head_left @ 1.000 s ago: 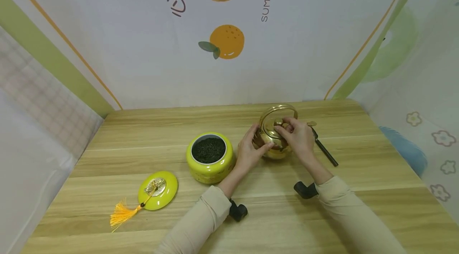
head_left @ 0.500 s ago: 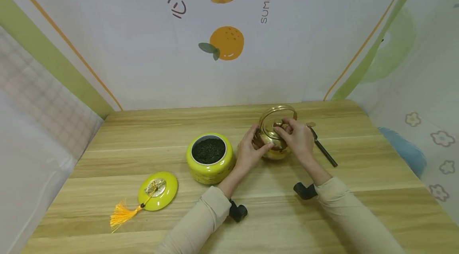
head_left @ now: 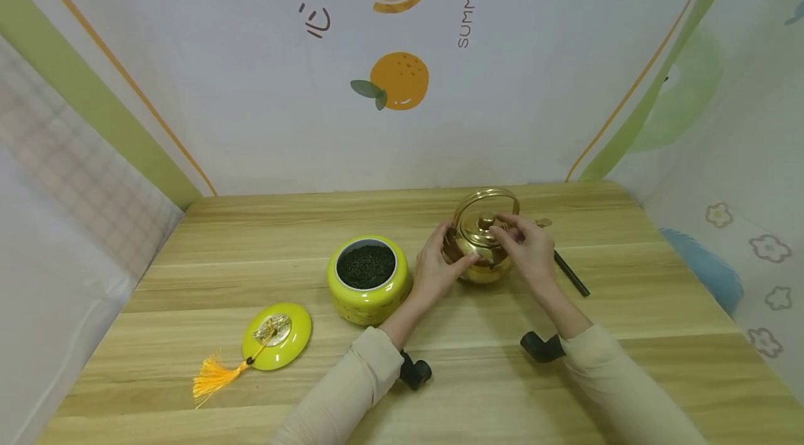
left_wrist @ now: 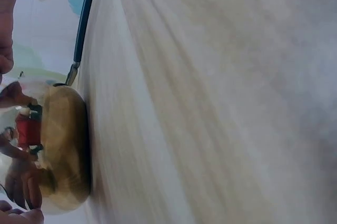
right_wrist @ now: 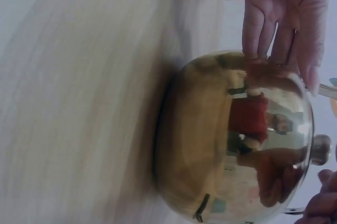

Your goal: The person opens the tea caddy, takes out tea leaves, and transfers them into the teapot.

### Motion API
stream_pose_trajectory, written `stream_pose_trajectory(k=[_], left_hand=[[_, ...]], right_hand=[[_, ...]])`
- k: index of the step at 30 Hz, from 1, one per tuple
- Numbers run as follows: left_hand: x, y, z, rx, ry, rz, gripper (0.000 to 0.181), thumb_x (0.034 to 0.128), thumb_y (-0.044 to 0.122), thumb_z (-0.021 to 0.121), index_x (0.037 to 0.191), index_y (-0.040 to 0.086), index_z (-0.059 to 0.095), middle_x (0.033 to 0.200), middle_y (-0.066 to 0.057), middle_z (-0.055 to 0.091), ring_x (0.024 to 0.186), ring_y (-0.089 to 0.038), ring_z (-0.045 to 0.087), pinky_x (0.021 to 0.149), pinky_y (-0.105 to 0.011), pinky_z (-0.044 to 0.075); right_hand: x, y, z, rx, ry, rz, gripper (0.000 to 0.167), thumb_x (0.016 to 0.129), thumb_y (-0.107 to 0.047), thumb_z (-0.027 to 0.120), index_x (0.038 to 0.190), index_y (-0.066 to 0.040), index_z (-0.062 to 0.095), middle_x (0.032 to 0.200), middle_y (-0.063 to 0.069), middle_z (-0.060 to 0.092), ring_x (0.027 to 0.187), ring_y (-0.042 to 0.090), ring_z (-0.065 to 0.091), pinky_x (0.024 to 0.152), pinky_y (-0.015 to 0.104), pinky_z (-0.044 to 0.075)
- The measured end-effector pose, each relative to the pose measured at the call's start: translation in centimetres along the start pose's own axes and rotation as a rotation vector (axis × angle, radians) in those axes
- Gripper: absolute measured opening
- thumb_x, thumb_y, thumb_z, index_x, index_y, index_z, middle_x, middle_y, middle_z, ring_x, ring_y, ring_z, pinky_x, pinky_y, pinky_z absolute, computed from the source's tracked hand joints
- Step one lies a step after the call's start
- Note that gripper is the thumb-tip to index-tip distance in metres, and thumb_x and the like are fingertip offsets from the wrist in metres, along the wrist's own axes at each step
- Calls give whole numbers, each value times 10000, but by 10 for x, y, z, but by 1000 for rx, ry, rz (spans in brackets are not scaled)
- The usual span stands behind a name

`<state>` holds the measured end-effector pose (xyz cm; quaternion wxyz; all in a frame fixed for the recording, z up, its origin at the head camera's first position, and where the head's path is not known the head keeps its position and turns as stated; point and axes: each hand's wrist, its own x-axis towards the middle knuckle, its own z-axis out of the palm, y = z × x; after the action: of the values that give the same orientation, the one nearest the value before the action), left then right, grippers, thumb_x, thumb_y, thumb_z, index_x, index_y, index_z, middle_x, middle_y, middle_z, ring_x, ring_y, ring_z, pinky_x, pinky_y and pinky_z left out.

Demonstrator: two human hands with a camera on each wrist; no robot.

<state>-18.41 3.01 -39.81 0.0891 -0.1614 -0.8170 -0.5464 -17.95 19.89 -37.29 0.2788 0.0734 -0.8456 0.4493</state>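
A gold teapot (head_left: 480, 272) with an arched handle stands at the back right of the table. Its knobbed lid (head_left: 477, 231) sits on top. My left hand (head_left: 436, 265) holds the teapot's left side, thumb at the front and fingers round the side. Close beside the lid's knob (right_wrist: 320, 150) is my right hand (head_left: 530, 250), apart from it, with loosely bent fingers and nothing in them. Left of the teapot, a yellow-green jar (head_left: 354, 309) stands uncovered, filled with dark tea leaves (head_left: 366, 266).
The jar's lid (head_left: 294, 337) lies front left, with an orange tassel (head_left: 216, 379). Behind my right hand is a spoon with a dark handle (head_left: 573, 274), partly hidden. Black camera mounts (head_left: 414, 372) stick out at my wrists. A printed curtain (head_left: 283, 131) closes the back.
My right hand has let go of the lid's knob and shifted slightly right and down. My left hand keeps its place on the teapot.
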Motion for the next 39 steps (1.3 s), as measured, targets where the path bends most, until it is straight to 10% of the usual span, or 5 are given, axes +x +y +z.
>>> stream_pose_trajectory(k=[11, 17, 26, 33, 39], left_hand=[[-28, 20, -13, -91, -84, -17, 788, 821, 231, 737, 1445, -2, 316, 1493, -146, 340, 1380, -260, 315, 1140, -393, 278], [-55, 31, -29, -172, -198, -56, 766, 832, 215, 726, 1435, -28, 320, 1488, -179, 331, 1363, -308, 333, 1101, -414, 334], [-85, 42, -57, -271, -337, -63, 617, 838, 140, 714, 1373, -8, 442, 1415, -145, 460, 1325, -228, 413, 1076, -306, 368], [-101, 40, -91, -329, -301, -87, 530, 833, 122, 716, 1317, 40, 515, 1364, -111, 520, 1290, -207, 461, 1058, -277, 388], [-109, 26, -126, -322, -133, -104, 457, 823, 63, 710, 1250, 11, 555, 1306, -158, 560, 1230, -260, 518, 1028, -333, 430]], right_hand=[[-5, -41, -8, 217, 9, -47, 192, 857, 52, 628, 1018, 156, 625, 650, -90, 584, 486, 0, 443, 421, 108, 359], [-9, -62, -6, 231, -55, -54, 183, 867, 67, 603, 1023, 163, 614, 674, 170, 597, 515, 11, 447, 444, 106, 370], [-16, -69, 9, 335, -245, -25, 216, 883, 59, 586, 1074, 160, 594, 725, 128, 606, 592, 119, 572, 529, 166, 493], [-21, -62, 34, 356, -416, -10, 283, 872, 10, 629, 1137, 101, 588, 937, 234, 640, 809, 132, 623, 689, 154, 527], [-24, -45, 58, 379, -586, -6, 485, 843, -62, 692, 1275, 58, 508, 1206, 248, 582, 1116, 355, 575, 906, 306, 526]])
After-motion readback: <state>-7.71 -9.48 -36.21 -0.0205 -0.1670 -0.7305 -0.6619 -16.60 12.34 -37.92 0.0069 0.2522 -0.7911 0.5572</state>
